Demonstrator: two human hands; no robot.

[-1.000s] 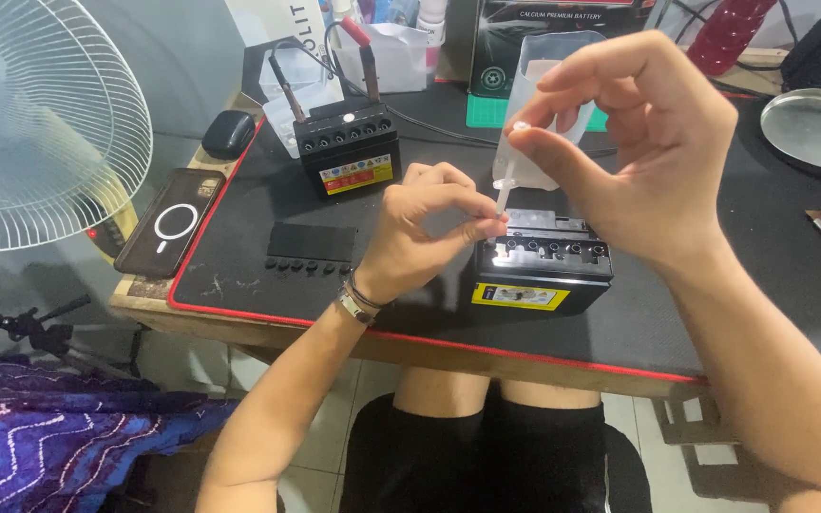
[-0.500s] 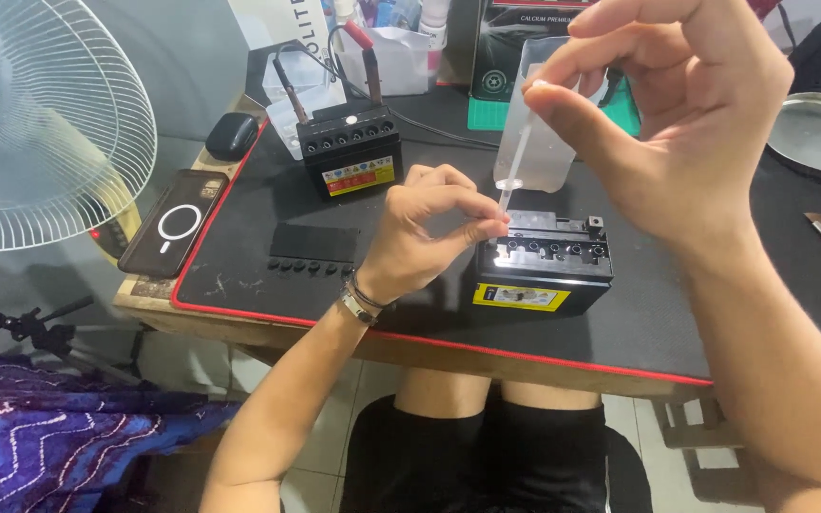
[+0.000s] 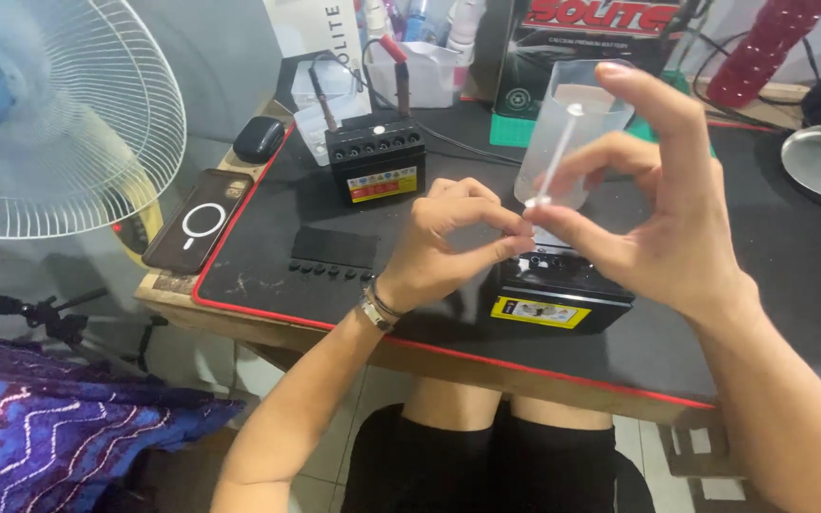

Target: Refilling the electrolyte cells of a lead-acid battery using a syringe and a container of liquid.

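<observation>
Head view looks down on two bare hands raised over a small black box-shaped battery with a yellow label [image 3: 561,291], which sits directly beneath the fingertips on a black desk mat with a red edge [image 3: 268,256]. The right hand [image 3: 662,223] is lifted, its thumb and forefinger pinching the two ends of a thin white plastic tube [image 3: 555,154] that runs slantwise between them; the other fingers curl loosely behind. Just behind those fingers, and partly hidden by them, stands a translucent white plastic container [image 3: 577,123]; whether the hand touches it cannot be told. The left hand [image 3: 448,242], with a metal bracelet [image 3: 375,309] at the wrist, has its fingers curled and pressed together at the tips, which meet the lower end of the tube right beside the right thumb; what, if anything, they grip is too small to make out. Left of the left knuckles a row of small black round caps [image 3: 330,271] lies on the mat beside a flat black rectangular strip [image 3: 334,247]. Beyond the left fingertips stands a second black battery with a red and yellow label [image 3: 375,161], with two probes resting on its top. Far left of both hands are a black phone with a ring on its back [image 3: 199,220], a dark computer mouse [image 3: 258,139] and a white wire-caged fan [image 3: 54,114].
</observation>
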